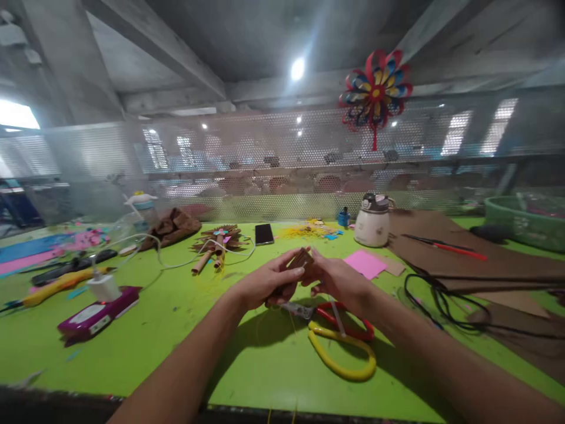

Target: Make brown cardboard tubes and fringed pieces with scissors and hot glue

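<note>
Between my two hands, above the middle of the green table, is a small brown piece of folded paper or card [301,259]. My left hand [274,277] is closed on its left side, with the fingertips partly hidden. From the right, my right hand [338,275] pinches the same brown piece. A thin whitish stick [338,318] slants down below my right palm; I cannot tell whether the hand holds it. Just under my hands lie scissors [342,359] with one yellow and one red handle, their blades pointing left beneath my left hand.
A purple power strip [95,315] with a white charger stands left, near a yellow glue gun [66,285]. Behind are brown paper rolls [202,262], a phone [264,234] and yellow shreds [304,229]. To the right are a white bottle [372,222], pink paper [365,264] and black cable [445,306].
</note>
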Demonstrator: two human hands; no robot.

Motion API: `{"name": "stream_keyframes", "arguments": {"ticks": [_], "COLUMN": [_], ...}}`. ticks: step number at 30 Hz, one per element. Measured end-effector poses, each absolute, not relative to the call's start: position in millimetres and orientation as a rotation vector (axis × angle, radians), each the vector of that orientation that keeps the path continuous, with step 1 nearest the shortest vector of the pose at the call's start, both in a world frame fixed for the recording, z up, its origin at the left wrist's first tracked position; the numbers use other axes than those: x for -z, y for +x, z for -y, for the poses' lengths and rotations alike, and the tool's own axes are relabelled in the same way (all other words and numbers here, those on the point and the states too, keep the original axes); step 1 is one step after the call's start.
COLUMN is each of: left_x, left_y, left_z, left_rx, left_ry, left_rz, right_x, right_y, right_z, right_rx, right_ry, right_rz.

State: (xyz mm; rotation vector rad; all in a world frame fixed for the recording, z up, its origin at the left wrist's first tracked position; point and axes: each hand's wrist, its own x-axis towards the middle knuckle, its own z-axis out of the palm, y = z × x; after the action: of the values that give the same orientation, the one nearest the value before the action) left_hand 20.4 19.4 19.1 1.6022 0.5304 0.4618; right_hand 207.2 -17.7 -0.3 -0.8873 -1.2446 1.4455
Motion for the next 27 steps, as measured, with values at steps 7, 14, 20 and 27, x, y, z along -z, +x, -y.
{"name": "stream_keyframes", "arguments": {"ticks": [7, 14, 20, 27], "left_x": [-23, -13, -15, -12], "left_y": [30, 33, 29, 24], "left_z": [-12, -19, -21, -27], "left_rx": [-0.337, -0.422, -0.333, -0.346], "left_ry": [1.839, 1.909, 1.981, 1.979], "left_rz": [-0.628, -0.721, -0.764, -0.879], "right_x": [0, -5, -17, -11], "right_y": [218, 234, 251, 274], "right_z": [6, -4, -6, -18], "right_rx": [-1.303, -1.085, -1.072, -0.953], "right_ry": [-0.713, -0.795, -0.701, -1.055], "right_rz": [1.057, 1.097, 1.129, 1.244]}}
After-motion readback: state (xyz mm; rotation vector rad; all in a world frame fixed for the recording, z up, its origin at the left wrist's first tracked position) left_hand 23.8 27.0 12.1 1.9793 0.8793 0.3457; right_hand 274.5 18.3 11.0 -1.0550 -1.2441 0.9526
